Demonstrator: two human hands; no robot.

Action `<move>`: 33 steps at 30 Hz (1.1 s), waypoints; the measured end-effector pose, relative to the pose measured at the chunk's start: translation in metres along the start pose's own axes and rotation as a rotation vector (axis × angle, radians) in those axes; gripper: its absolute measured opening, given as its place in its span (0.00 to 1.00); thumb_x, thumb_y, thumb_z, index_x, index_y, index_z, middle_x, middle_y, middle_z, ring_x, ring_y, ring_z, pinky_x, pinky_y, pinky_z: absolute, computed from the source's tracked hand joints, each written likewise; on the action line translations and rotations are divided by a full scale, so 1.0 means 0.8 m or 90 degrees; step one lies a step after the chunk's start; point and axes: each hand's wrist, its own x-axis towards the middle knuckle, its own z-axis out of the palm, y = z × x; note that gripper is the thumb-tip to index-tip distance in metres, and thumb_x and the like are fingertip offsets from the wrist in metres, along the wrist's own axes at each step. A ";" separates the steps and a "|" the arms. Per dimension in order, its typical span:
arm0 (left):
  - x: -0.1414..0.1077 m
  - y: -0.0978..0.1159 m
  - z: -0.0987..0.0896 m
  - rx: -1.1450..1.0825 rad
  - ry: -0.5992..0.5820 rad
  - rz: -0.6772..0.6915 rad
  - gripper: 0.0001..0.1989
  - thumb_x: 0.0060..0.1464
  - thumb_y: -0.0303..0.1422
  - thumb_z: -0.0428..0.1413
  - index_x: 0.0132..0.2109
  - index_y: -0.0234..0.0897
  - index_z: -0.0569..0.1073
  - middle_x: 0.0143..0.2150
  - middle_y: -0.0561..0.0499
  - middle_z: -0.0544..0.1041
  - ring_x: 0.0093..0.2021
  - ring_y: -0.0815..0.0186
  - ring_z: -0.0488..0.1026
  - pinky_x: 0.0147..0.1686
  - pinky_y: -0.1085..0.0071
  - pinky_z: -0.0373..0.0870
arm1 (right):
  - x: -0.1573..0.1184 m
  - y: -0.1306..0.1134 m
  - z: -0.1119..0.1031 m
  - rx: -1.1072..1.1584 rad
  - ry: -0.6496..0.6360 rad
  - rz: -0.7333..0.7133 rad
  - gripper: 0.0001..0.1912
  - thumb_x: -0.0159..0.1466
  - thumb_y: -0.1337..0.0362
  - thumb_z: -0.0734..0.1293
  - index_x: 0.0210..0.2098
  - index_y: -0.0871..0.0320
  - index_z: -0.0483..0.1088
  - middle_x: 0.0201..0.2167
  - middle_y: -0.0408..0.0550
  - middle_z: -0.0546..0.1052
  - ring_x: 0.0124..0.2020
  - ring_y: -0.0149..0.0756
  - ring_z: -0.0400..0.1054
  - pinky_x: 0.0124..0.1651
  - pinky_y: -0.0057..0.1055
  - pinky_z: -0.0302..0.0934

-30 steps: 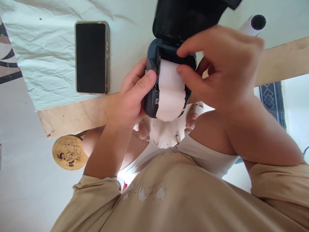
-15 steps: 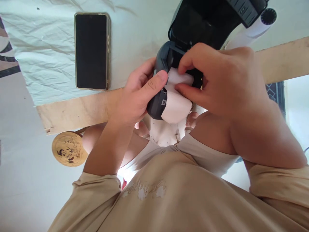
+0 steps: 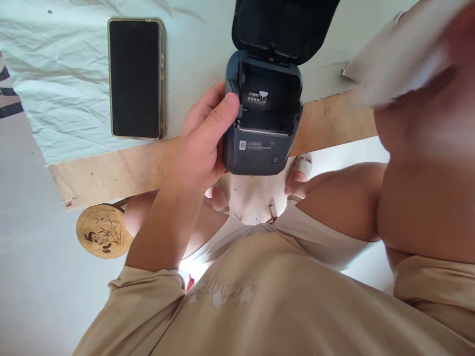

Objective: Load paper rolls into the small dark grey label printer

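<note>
My left hand (image 3: 210, 131) grips a dark label printer (image 3: 260, 153) by its left side, thumb on the edge of the opened compartment. The printer's black lid (image 3: 282, 29) is swung up and away from me. Inside the bare compartment a printed sticker (image 3: 257, 96) shows, and a power button sits on the front face. At the upper right my right hand (image 3: 432, 106) is smeared by motion, apart from the printer. White paper (image 3: 411, 59), also blurred, is in it; the fingers are largely hidden.
A dark-screened phone (image 3: 135, 79) in a clear case lies on the pale cloth (image 3: 196, 54) left of the printer. The table's wooden edge (image 3: 107, 170) runs below it. A round wooden stool (image 3: 104, 232) with a panda picture stands at lower left.
The paper roll has come out of the printer with my right hand, which has moved up and right. My left hand has turned the printer more upright, so its compartment now faces me.
</note>
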 end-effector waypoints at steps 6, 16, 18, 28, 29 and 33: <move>0.003 0.000 -0.002 -0.025 -0.010 0.006 0.10 0.59 0.40 0.54 0.40 0.39 0.76 0.39 0.54 0.78 0.40 0.67 0.75 0.37 0.70 0.72 | -0.009 0.027 -0.005 -0.119 0.042 -0.122 0.17 0.57 0.51 0.68 0.42 0.53 0.72 0.33 0.47 0.68 0.31 0.30 0.65 0.36 0.34 0.61; 0.003 -0.003 -0.002 -0.024 -0.001 -0.002 0.15 0.59 0.43 0.54 0.45 0.37 0.74 0.42 0.51 0.79 0.43 0.65 0.77 0.42 0.70 0.74 | -0.010 0.031 0.000 -0.414 -0.028 -0.067 0.28 0.56 0.63 0.69 0.55 0.48 0.59 0.49 0.41 0.71 0.39 0.31 0.68 0.43 0.34 0.65; 0.002 -0.001 0.001 -0.036 -0.001 -0.008 0.16 0.59 0.43 0.54 0.46 0.37 0.74 0.44 0.51 0.79 0.44 0.64 0.78 0.44 0.68 0.75 | -0.005 0.035 0.004 -0.451 -0.025 -0.051 0.30 0.56 0.66 0.69 0.56 0.48 0.58 0.49 0.42 0.72 0.41 0.34 0.70 0.46 0.38 0.67; 0.006 -0.008 -0.013 -0.055 -0.023 -0.002 0.16 0.54 0.44 0.59 0.45 0.38 0.75 0.38 0.51 0.79 0.34 0.69 0.75 0.31 0.73 0.72 | -0.005 0.037 -0.014 -0.383 0.075 -0.186 0.28 0.56 0.66 0.68 0.56 0.53 0.63 0.52 0.48 0.70 0.47 0.35 0.71 0.31 0.27 0.58; 0.006 -0.008 -0.014 -0.055 -0.019 -0.001 0.15 0.54 0.43 0.60 0.44 0.39 0.75 0.37 0.51 0.78 0.33 0.70 0.74 0.30 0.74 0.71 | -0.005 0.040 -0.023 -0.374 0.126 -0.203 0.27 0.56 0.67 0.67 0.55 0.52 0.65 0.51 0.47 0.71 0.47 0.35 0.71 0.31 0.27 0.54; 0.003 -0.006 -0.011 -0.048 0.000 -0.014 0.13 0.57 0.42 0.56 0.44 0.39 0.75 0.37 0.51 0.78 0.36 0.69 0.75 0.32 0.75 0.73 | 0.009 0.058 -0.049 -0.409 0.189 -0.108 0.35 0.49 0.68 0.72 0.56 0.50 0.66 0.55 0.48 0.69 0.49 0.37 0.69 0.35 0.29 0.55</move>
